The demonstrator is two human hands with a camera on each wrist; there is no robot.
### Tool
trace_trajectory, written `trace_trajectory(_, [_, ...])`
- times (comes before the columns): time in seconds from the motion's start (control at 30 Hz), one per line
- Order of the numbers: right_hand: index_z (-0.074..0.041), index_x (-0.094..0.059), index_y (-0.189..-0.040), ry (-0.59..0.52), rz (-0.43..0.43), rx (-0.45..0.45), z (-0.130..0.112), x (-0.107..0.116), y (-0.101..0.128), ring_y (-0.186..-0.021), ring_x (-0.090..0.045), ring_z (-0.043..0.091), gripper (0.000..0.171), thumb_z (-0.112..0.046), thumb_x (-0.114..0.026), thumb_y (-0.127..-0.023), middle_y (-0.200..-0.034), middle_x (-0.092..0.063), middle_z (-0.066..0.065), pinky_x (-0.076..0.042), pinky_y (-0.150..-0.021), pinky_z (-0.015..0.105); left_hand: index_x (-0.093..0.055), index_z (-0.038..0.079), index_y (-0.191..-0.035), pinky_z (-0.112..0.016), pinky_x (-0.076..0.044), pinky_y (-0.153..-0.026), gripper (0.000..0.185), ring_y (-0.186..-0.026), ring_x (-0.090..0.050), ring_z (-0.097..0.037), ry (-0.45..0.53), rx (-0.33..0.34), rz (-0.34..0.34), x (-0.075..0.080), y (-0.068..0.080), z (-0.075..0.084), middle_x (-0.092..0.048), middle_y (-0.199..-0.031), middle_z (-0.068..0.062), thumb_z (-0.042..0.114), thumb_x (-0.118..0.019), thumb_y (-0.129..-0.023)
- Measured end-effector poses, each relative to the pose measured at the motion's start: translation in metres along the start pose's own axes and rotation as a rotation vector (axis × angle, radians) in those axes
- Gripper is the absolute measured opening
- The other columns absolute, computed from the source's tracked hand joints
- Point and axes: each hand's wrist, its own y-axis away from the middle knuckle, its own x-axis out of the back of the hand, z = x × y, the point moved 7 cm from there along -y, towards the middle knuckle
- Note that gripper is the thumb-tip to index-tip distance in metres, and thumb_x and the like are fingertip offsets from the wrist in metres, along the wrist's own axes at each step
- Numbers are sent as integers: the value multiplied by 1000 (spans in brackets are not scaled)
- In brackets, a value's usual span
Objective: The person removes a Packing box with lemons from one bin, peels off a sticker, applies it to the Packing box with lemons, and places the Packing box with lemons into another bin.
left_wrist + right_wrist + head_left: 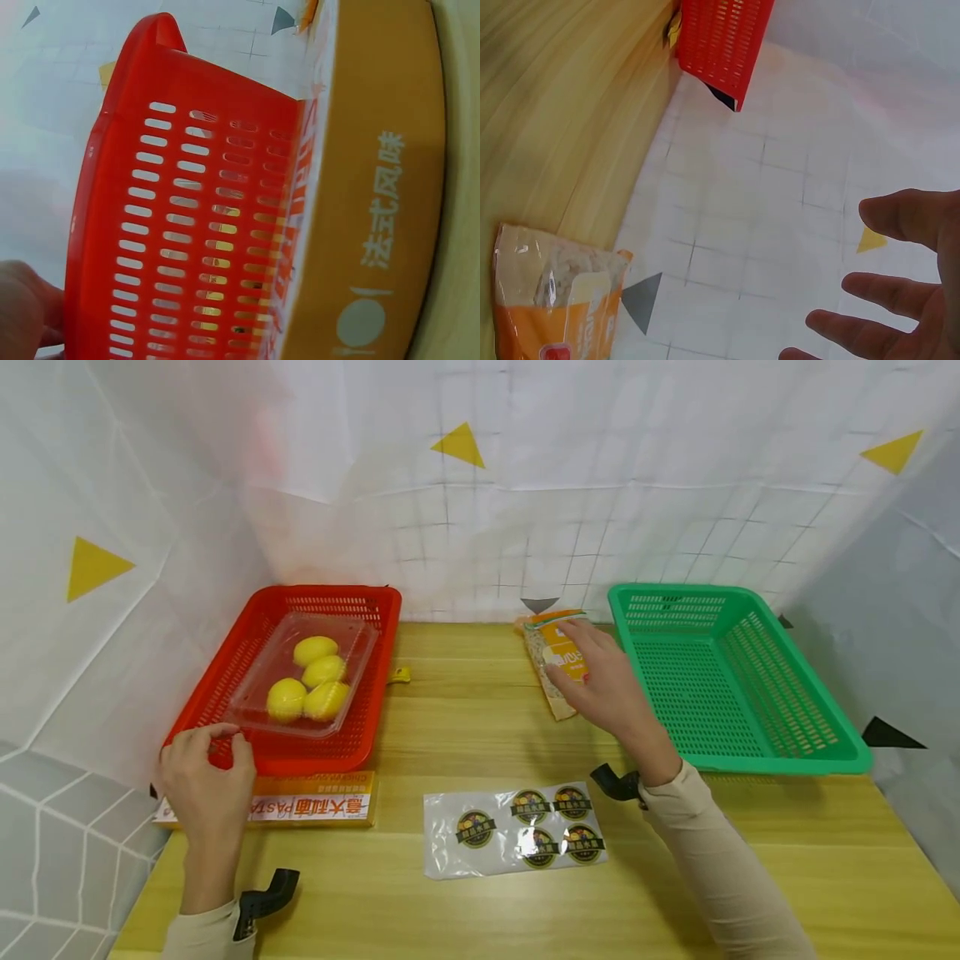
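Observation:
My left hand (206, 781) is at the near left corner of a red basket (315, 766), its fingers bent over the rim. Thumb and forefinger tips come close together beside a clear plastic box (352, 647) of yellow lemons (324, 671); I cannot tell whether they pinch its edge. In the left wrist view, the basket wall hides part of these fingers (30, 304). My right hand (600, 681), fingers extended and spread, overlaps an orange-and-clear food packet (558, 647) in the head view. The right wrist view shows the packet (559, 300) apart from the fingers, with nothing in the hand.
A yellow pasta box (315, 802) lies along the red basket's near side. At the right stands a green basket (712, 693). A clear sheet of round stickers (517, 831) lies in front, and a small yellow item (400, 675) sits beside the red basket.

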Motion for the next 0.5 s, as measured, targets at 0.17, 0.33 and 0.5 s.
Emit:
trace_trajectory(0.17, [-4, -46, -155, -39, -47, 3, -7, -12, -8, -144, -38, 42, 62, -26, -70, -101, -157, -44, 20, -34, -111, 63, -72, -8, -99, -58, -36, -98, 15, -101, -55, -49, 1, 2, 12, 0, 4, -4, -67, -101, -29, 5, -67, -93])
trace_trajectory(0.33, [-6, -47, -155, -55, -52, 54, -18, -23, -15, -144, -40, 41, 63, -26, -70, -101, -157, -44, 18, -34, -112, 62, -71, -8, -98, -57, -34, -94, 15, -101, -52, -50, 12, 24, 55, 3, 11, -10, -62, -98, -29, 5, -69, -91])
trace_trajectory(0.5, [-3, -47, -154, -61, -67, 67, -28, -32, -20, -142, -40, 42, 62, -26, -70, -101, -158, -44, 18, -34, -112, 61, -67, -7, -93, -53, -33, -81, 20, -90, -48, -44, -21, 66, 91, 6, 16, -14, -55, -83, -23, 11, -73, -92])
